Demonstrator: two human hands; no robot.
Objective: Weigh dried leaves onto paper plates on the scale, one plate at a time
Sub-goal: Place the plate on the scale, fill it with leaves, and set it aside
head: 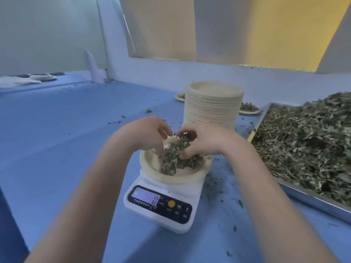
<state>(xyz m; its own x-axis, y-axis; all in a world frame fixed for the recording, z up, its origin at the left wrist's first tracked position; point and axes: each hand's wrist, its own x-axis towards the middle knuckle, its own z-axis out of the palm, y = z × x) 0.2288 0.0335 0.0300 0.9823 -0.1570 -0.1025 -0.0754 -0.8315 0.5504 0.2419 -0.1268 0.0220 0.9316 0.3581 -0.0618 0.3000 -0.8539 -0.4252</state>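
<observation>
Behind both hands [150,134] [201,140] clutching leaves [174,154], plate stack [213,105]; rightward, leaf tray [307,196].

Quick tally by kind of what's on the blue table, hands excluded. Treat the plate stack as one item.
Scale: 1
Plate on the scale: 1
Stack of plates: 1
Filled plates behind the stack: 2
Metal tray of dried leaves: 1
Total: 6
More plates sit far left, too blurred to count.
</observation>
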